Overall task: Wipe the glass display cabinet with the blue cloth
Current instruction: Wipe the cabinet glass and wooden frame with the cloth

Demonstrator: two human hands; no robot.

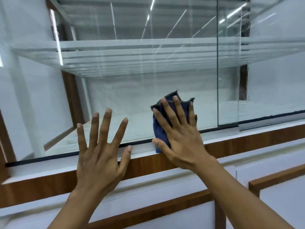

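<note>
Because the right hand [179,139] lies spread over it, I see only part of the blue cloth [159,128]: its dark-edged upper corners poking past the fingertips and a folded strip on the left by the thumb. Whether the left hand [99,156] touches the pane or hovers just off it, I cannot tell; its grip is splayed flat, fingers straight, holding nothing. Reflected light streaks blur the interior, where a glass shelf [132,52] runs across above both hands. A vertical pane edge [217,63] stands to the right, and a wooden trim [148,161] runs below the white ledge. The right grip is flat too, straight fingers pressing the cloth against the lower front of the glass display cabinet [132,96], its bottom end reaching the dark seal.
</note>
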